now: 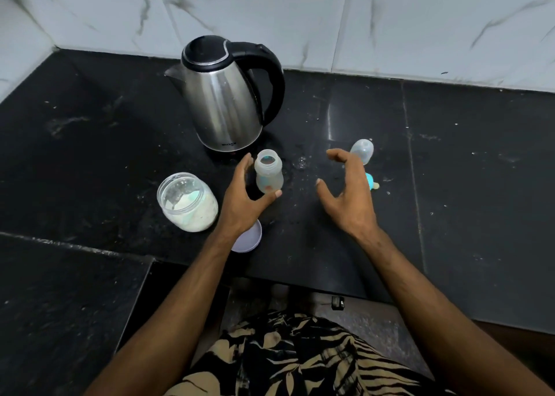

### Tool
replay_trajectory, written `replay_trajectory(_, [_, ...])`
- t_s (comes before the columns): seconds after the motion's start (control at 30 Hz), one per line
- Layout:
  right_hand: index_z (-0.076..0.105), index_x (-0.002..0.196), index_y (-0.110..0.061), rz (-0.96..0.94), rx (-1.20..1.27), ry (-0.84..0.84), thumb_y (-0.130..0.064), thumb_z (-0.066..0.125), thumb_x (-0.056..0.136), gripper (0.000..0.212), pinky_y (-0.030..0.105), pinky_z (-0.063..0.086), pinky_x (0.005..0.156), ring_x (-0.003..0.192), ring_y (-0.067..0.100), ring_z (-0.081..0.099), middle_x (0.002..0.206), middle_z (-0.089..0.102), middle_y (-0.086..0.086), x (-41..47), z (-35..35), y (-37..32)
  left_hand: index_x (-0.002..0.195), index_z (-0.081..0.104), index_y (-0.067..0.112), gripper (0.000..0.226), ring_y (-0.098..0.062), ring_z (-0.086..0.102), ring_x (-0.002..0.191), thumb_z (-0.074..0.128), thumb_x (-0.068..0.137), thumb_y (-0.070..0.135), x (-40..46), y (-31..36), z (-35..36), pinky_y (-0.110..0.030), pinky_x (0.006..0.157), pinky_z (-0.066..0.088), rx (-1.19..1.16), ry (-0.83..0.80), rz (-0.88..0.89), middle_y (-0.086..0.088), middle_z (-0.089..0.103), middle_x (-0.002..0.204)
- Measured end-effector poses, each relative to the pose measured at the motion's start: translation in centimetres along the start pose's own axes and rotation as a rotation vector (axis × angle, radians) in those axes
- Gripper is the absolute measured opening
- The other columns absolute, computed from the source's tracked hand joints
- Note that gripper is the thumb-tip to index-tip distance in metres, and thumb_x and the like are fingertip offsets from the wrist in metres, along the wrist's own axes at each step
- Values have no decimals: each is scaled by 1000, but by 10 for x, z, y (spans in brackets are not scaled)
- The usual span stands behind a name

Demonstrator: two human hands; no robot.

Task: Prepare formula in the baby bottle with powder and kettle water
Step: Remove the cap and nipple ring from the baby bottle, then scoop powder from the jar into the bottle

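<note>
The small clear baby bottle (268, 174) stands upright and uncapped on the black counter (90, 143), just in front of the kettle. My left hand (244, 198) curves around its left side with fingers apart; the thumb tip meets the bottle's base and a gap shows at the palm. The steel kettle (222, 101), with black lid and handle, stands behind. An open clear jar of white powder (187, 203) sits left of my left hand. My right hand (348, 194) hovers open and holds nothing, right of the bottle.
A lilac jar lid (250, 239) lies partly under my left wrist. The bottle's clear cap (362, 150) and the teal nipple ring (371, 183) lie behind my right hand. Water drops dot the counter near the bottle. A marble wall (300, 14) backs the counter.
</note>
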State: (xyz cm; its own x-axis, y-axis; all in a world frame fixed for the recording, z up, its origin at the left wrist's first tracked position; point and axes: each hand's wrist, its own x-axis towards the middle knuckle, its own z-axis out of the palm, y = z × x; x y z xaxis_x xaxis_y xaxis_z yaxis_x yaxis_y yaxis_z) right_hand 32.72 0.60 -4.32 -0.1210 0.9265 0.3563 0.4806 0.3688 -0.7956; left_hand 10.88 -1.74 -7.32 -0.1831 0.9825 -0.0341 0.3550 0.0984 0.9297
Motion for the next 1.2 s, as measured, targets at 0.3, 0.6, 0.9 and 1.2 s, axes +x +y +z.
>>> replay_trajectory(0.3, [57,120,-10,-52,17,-149,-13,69,83,39,33,46,98,111,14,56,118,57,-6,-24,52,-24,146,39,19,72,3,41,135,76,85,16,-77,0,-30,-20,111,35,-95,46,-16,11,46,147])
replay_trajectory(0.6, [62,107,-10,-18,120,-230,-11,69,85,22,17,47,86,97,11,62,107,65,-4,-28,95,-49,96,66,16,16,-9,67,79,75,84,10,-105,-16,-71,-20,74,52,-55,241,11,3,71,87])
replay_trajectory(0.9, [64,102,-15,19,215,-240,-9,65,89,14,27,53,76,85,5,62,98,67,-5,-19,118,-76,102,57,21,32,-13,61,84,77,78,29,-101,-30,-109,-29,77,50,-22,537,34,-1,61,92])
replay_trajectory(1.2, [69,101,-11,-57,222,-333,-6,59,94,13,14,45,71,79,3,61,92,66,-11,5,125,-106,146,33,28,97,-8,44,134,86,66,42,-62,-41,-127,-44,108,43,91,143,9,9,44,146])
